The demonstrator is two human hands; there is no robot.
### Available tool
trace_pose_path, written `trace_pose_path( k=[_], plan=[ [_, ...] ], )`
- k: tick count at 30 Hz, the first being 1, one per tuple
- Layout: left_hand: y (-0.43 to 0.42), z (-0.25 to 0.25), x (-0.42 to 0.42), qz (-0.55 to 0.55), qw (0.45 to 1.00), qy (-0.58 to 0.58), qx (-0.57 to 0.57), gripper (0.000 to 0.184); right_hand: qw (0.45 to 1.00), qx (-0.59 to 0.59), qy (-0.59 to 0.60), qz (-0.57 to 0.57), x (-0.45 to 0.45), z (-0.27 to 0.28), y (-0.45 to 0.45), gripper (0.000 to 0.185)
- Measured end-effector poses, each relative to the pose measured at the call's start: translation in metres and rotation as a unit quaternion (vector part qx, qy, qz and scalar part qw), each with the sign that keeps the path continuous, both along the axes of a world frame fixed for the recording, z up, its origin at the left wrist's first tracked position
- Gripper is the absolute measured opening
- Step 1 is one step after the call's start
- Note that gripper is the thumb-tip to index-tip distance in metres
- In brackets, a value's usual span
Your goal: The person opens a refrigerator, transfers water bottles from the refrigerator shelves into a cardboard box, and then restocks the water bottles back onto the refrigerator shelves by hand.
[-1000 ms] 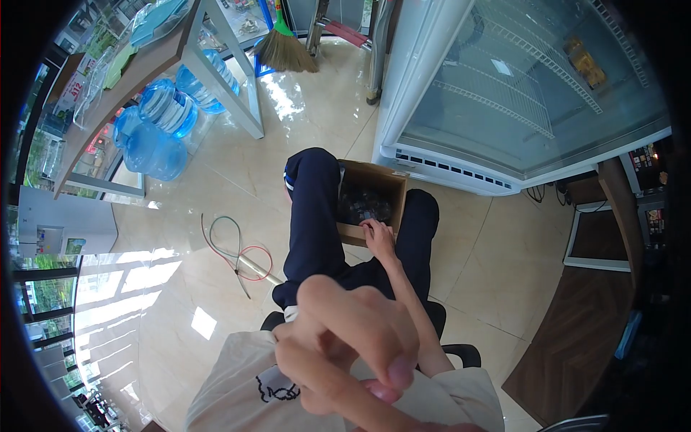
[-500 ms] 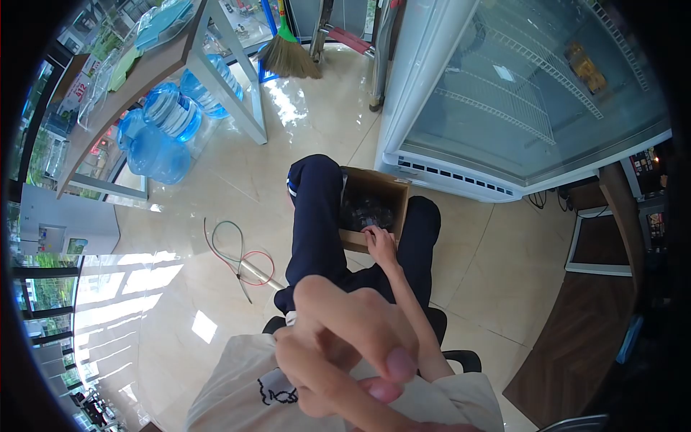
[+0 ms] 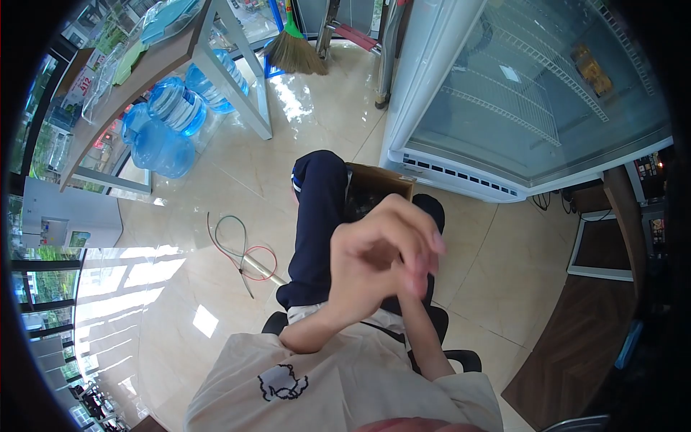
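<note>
Close to the camera, my left hand (image 3: pixel 378 252) is raised over my lap, its fingers curled towards the thumb. Anything between the fingertips is too hidden to make out. Behind it, my right forearm (image 3: pixel 425 335) reaches up, and the left hand covers the fingers of my right hand. An open cardboard box (image 3: pixel 389 178) stands between my knees in dark blue trousers (image 3: pixel 319 216). Dark, shiny, clear-looking items (image 3: pixel 360 201) lie inside it, partly covered by my left hand.
A glass-door fridge (image 3: pixel 461 173) stands at the front right. Several blue water bottles (image 3: pixel 169 147) sit under a table (image 3: pixel 137 79) at the left. A broom (image 3: pixel 295 54) leans at the front. Looped tubing or cord (image 3: pixel 241 255) lies on the floor left of my legs.
My left hand has moved away from the camera, up and right, and now covers my right hand, which was at the box's near edge. The view has shifted slightly.
</note>
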State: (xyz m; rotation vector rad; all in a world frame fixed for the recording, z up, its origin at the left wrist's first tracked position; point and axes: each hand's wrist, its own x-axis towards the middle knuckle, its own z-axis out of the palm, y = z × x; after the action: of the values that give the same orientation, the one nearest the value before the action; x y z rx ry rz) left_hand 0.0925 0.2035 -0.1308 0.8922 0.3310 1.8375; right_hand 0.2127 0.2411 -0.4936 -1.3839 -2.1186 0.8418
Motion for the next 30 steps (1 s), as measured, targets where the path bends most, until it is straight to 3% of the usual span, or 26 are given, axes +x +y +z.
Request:
trace_pose_path(
  k=[4, 5, 10, 13, 25, 28, 30],
  plan=[
    [0.008, -0.014, 0.008, -0.012, 0.991, -0.056, -0.124, 0.018, 0.992, -0.042, -0.097, 0.073, 0.005, -0.008, 0.004, 0.026],
    [0.009, -0.014, 0.009, -0.012, 0.987, -0.069, -0.148, 0.018, 0.98, -0.137, -0.123, 0.072, 0.003, -0.007, 0.012, 0.026],
    [0.016, -0.021, 0.006, -0.01, 0.982, 0.026, -0.187, 0.032, 0.998, -0.04, -0.021, -0.045, -0.004, -0.007, 0.002, 0.024],
    [0.017, -0.005, 0.007, -0.023, 0.982, 0.023, -0.187, 0.041, 0.999, -0.034, -0.027, -0.033, 0.001, -0.012, -0.002, 0.024],
    [0.011, -0.007, 0.002, -0.056, 0.984, 0.031, -0.163, 0.042, 0.999, -0.036, -0.028, -0.021, 0.001, -0.016, -0.004, 0.022],
    [0.008, -0.008, 0.005, -0.04, 0.99, -0.01, -0.135, 0.032, 0.999, -0.038, -0.029, -0.027, 0.002, -0.021, -0.003, 0.022],
    [0.007, -0.013, 0.008, -0.085, 0.994, -0.066, -0.035, 0.023, 0.998, -0.039, -0.033, -0.034, 0.002, -0.027, -0.004, 0.021]
  ],
)
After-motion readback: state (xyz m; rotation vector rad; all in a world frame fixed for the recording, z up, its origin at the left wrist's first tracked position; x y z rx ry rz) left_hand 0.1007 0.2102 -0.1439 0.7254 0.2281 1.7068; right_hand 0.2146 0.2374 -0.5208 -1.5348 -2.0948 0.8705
